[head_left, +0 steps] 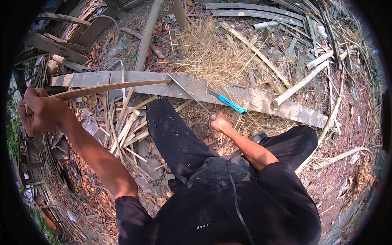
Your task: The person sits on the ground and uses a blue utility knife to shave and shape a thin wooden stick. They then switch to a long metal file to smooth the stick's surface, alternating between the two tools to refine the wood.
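Observation:
My left hand (pixel 38 110), raised at the far left, is closed around one end of a long, slightly bowed bamboo strip (pixel 110 86). The strip stretches right over a grey wooden plank (pixel 277 103). In front of my body, my right hand (pixel 221 123) grips the handle of a knife with a long, thin blade (pixel 190 94). This blade slants away to the upper left, its tip close to the strip's far end; whether they touch I cannot tell. A blue-handled cutting tool (pixel 232 104) with a short dark blade rests on the plank, beyond my right hand.
Straw-like shavings (pixel 208 47) are heaped beyond the plank. Split bamboo pieces (pixel 126 130) lie beside my left knee. Bamboo poles (pixel 300 83) lie at the right, with more strips behind them. Boards (pixel 57 47) are piled at the upper left. An upright pole (pixel 148 36) stands past the plank.

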A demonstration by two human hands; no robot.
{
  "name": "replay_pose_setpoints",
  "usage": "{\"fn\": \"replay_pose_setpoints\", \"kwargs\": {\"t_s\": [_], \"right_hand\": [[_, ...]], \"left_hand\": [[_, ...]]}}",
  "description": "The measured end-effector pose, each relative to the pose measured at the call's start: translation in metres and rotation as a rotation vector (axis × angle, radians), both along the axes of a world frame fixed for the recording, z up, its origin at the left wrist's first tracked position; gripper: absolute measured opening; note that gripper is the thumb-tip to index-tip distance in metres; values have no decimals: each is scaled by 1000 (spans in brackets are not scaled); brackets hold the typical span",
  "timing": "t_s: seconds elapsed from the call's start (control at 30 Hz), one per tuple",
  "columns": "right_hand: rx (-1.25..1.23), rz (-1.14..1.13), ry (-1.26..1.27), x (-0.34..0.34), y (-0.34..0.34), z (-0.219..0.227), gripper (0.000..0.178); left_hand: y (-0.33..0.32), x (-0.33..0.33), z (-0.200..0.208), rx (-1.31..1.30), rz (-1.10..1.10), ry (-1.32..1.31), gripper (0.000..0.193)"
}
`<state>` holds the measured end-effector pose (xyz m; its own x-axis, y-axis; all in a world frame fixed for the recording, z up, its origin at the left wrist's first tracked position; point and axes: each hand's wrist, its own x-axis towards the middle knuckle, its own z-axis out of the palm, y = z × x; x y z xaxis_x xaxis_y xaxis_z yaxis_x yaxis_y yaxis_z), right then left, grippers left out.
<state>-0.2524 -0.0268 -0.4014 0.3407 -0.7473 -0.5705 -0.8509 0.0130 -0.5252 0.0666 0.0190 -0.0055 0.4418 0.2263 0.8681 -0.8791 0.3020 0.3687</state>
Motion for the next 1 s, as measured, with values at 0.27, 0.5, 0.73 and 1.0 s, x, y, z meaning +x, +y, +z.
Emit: {"fn": "replay_pose_setpoints", "kwargs": {"t_s": [0.27,0.5,0.73,1.0], "right_hand": [[-17,-180,-383,13,-5,64,30],[-322,-159,-791,44,2,91,23],[62,-147,-118,-4,4,-18,32],[-114,-199,-787,34,-12,96,22]], "left_hand": [[10,15,-4,45,-315,-131,14],[-1,-10,4,8,198,79,22],[-15,-28,5,102,351,-38,26],[-10,-14,3,124,279,34,25]]}}
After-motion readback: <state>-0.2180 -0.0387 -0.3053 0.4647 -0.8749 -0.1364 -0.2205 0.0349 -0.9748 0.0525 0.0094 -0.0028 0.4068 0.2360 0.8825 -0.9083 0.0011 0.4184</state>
